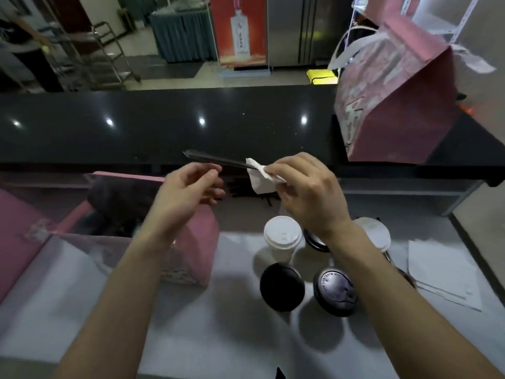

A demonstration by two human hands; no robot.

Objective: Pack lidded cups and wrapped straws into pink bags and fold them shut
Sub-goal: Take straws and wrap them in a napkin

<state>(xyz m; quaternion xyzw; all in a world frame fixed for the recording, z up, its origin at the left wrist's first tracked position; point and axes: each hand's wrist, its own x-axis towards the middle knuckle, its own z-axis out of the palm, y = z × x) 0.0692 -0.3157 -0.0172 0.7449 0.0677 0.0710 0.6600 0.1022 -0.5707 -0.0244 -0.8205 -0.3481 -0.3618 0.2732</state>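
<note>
Lidded cups [282, 287] stand lower center-right on the table [218, 337], an open pink bag [188, 242] left of them. At frame center, right hand [308, 192] grip pinches a wrapped straw [216, 159] with a white napkin [259, 179]; left hand [188, 192] grip loosely curled, holding nothing. A folded pink bag [396, 105] sits upper right.

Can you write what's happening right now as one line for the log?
right hand: pinches dark straw and white napkin | left hand: open, beside straw | open pink bag: below
</note>
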